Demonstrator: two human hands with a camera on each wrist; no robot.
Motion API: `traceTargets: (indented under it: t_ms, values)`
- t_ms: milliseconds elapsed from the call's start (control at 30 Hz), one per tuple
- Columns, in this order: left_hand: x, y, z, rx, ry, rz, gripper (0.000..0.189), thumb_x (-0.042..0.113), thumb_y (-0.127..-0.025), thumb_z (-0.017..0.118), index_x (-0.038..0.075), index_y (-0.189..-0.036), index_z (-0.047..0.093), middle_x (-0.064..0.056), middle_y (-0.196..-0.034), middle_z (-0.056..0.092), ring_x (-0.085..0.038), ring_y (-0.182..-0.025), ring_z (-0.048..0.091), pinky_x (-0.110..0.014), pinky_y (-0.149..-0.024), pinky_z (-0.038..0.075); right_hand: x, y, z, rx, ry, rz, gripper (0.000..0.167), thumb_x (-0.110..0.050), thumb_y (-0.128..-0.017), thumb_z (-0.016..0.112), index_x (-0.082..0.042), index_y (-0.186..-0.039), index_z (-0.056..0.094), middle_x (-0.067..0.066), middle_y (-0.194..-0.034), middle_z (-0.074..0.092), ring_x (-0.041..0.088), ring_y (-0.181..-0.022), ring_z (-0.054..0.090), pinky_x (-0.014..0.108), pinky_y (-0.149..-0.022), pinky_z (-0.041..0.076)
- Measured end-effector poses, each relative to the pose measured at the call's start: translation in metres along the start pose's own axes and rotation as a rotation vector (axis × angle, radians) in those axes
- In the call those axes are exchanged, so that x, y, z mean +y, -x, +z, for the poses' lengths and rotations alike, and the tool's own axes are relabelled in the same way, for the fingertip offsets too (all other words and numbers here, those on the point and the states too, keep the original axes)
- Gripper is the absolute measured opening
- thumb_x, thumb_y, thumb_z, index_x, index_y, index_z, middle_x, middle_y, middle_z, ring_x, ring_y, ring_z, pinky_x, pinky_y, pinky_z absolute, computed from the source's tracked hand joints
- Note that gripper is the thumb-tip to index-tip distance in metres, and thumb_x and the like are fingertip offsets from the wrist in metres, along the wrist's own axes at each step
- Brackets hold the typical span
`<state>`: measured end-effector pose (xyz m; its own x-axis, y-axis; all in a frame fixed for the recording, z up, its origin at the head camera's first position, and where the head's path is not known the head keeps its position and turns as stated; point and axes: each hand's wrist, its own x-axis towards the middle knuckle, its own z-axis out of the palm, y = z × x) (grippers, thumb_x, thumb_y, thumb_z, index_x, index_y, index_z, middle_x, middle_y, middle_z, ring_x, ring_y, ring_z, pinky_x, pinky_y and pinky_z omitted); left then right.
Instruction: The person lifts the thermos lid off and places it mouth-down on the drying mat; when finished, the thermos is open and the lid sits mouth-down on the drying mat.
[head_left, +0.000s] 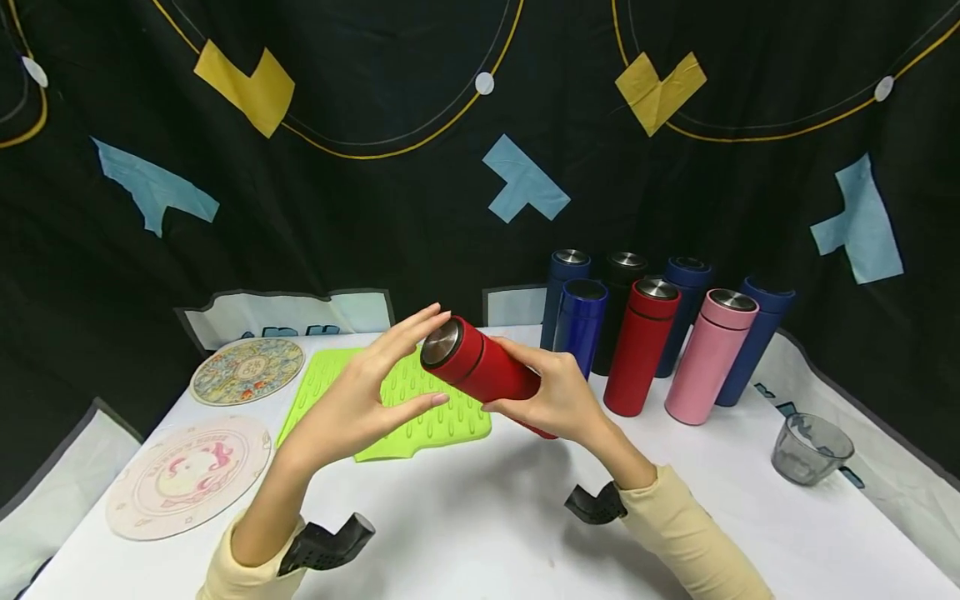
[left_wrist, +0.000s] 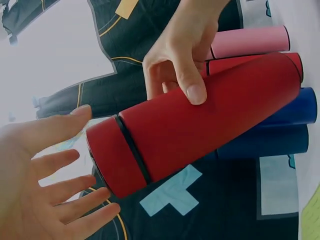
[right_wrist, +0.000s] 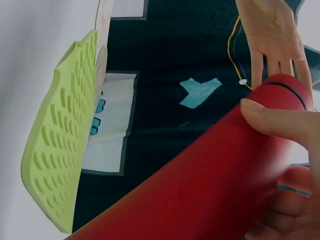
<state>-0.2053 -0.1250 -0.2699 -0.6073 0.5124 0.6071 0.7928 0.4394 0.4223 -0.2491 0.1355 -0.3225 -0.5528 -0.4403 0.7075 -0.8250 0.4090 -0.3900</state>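
Matte red cylindrical flask (head_left: 495, 367) with round metallic lid (head_left: 442, 342), tilted aloft near the ridged green mat (head_left: 438, 427), your right hand (head_left: 557, 392), fingers grasping its body, your left hand (head_left: 356, 400) released, fingers spread

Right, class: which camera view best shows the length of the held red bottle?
The left wrist view: it shows the red bottle side-on, along nearly its whole length. The head view adds its shiny lid top, but the right hand covers part of the bottle. The right wrist view cuts off its lower end.
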Motion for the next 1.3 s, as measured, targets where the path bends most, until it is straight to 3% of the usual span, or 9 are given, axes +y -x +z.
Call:
traceTargets:
  t_ms: [200, 400, 667, 867, 1167, 1300]
  values:
    - [-0.004, 0.001, 0.001, -0.066, -0.007, 0.022, 0.078, 0.010, -0.076, 0.083, 0.020, -0.145, 0.045, 0.001, -0.151, 0.036, -0.020, -0.135, 0.038, -0.044, -0.095, 0.049, -0.005, 0.000, -0.003, -0.065, 0.070, -0.046, 0.072, -0.021, -0.068, 0.089, -0.006, -0.131, 0.059, 0.007, -0.114, 0.068, 0.020, -0.094, 0.067, 0.028, -0.076, 0.057]
    - [-0.005, 0.000, 0.001, -0.098, 0.001, 0.061, 0.074, 0.004, -0.074, 0.083, 0.018, -0.139, 0.052, -0.001, -0.146, 0.043, -0.021, -0.130, 0.044, -0.037, -0.089, 0.053, -0.007, 0.000, -0.004, -0.112, 0.050, -0.082, 0.072, -0.022, -0.068, 0.089, -0.006, -0.131, 0.059, 0.007, -0.116, 0.068, 0.019, -0.097, 0.066, 0.027, -0.079, 0.056]
    - [-0.007, 0.001, 0.000, -0.048, 0.021, 0.139, 0.064, 0.000, -0.069, 0.085, 0.013, -0.127, 0.061, -0.002, -0.131, 0.054, -0.017, -0.116, 0.053, -0.031, -0.083, 0.055, -0.001, -0.003, 0.000, -0.109, -0.071, -0.123, 0.072, -0.020, -0.065, 0.091, -0.007, -0.129, 0.061, 0.004, -0.121, 0.066, 0.018, -0.105, 0.064, 0.029, -0.083, 0.055]
    - [-0.007, 0.000, -0.001, -0.029, 0.028, 0.195, 0.063, 0.000, -0.069, 0.084, 0.013, -0.126, 0.061, -0.001, -0.128, 0.055, -0.017, -0.112, 0.055, -0.032, -0.081, 0.056, 0.002, 0.000, 0.002, -0.116, -0.146, -0.109, 0.073, -0.019, -0.065, 0.091, -0.006, -0.130, 0.060, 0.004, -0.118, 0.067, 0.015, -0.095, 0.066, 0.027, -0.077, 0.056]
    - [-0.013, 0.000, 0.002, -0.040, 0.061, 0.156, 0.062, 0.001, -0.069, 0.085, 0.017, -0.124, 0.062, 0.001, -0.128, 0.055, -0.016, -0.112, 0.054, -0.032, -0.078, 0.057, -0.001, 0.000, 0.001, -0.117, -0.100, -0.133, 0.074, -0.019, -0.064, 0.091, -0.001, -0.129, 0.060, 0.009, -0.117, 0.067, 0.019, -0.093, 0.067, 0.029, -0.077, 0.057]
    - [-0.013, 0.000, 0.002, -0.040, 0.082, 0.170, 0.060, 0.002, -0.070, 0.085, 0.017, -0.124, 0.062, -0.001, -0.126, 0.056, -0.017, -0.110, 0.055, -0.033, -0.076, 0.057, -0.003, 0.000, 0.000, -0.116, -0.082, -0.147, 0.072, -0.019, -0.066, 0.090, -0.003, -0.129, 0.060, 0.007, -0.118, 0.067, 0.019, -0.095, 0.067, 0.028, -0.078, 0.056]
